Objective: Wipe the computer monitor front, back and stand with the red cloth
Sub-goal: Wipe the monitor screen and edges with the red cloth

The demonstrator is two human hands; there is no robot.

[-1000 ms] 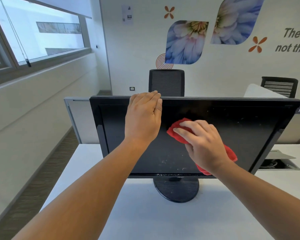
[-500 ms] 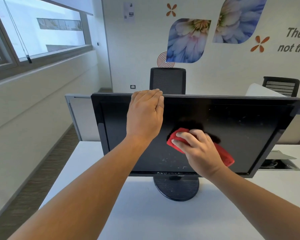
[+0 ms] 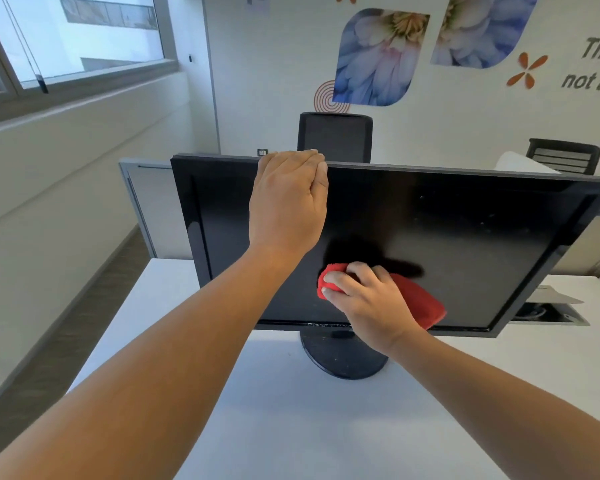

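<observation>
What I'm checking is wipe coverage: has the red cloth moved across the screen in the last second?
Yes. The red cloth slid down from mid-screen toward the monitor's bottom bezel, under the right hand.

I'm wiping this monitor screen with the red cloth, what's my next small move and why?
Probably sweep the red cloth rightward and up across the monitor. The right hand presses it low, near the screen's middle; pale specks dot the glass to the upper right, and the left hand grips the top edge, steadying it.

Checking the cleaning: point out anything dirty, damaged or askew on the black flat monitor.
White flecks cling to the lower bezel of the black flat monitor beside the right hand gripping the red cloth; nothing looks damaged.
</observation>
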